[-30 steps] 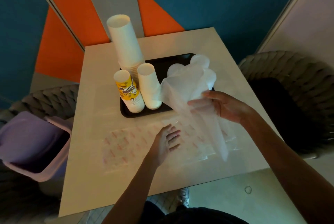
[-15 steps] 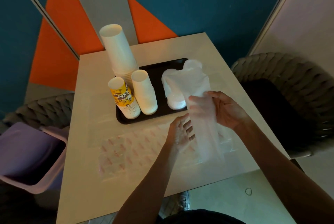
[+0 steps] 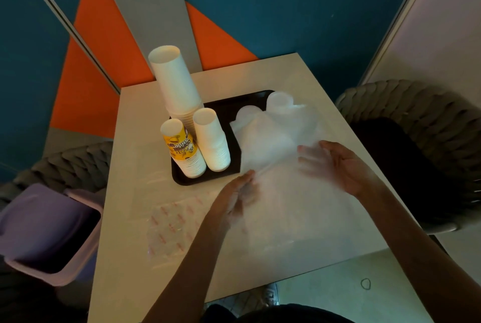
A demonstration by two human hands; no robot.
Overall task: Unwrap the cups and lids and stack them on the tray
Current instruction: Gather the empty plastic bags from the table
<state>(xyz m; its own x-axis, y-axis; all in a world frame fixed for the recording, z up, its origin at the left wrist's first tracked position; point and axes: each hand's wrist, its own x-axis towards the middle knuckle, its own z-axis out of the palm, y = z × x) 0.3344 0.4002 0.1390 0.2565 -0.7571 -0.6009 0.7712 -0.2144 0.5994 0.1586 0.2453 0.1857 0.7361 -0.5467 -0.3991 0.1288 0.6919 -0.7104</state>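
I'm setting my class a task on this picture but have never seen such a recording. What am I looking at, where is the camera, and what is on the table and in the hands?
No machine here: a person works bare-handed, and one wide camera on their head looks forward and down, so both arms enter from the bottom edge. On the table stands a black tray holding a tall stack, a yellow-printed stack and a short stack of paper cups, with translucent lids beside them. The left hand and right hand are at a clear plastic wrapper; blur hides their exact grip. A printed wrapper lies flat on the table, and a bin stands at its left.
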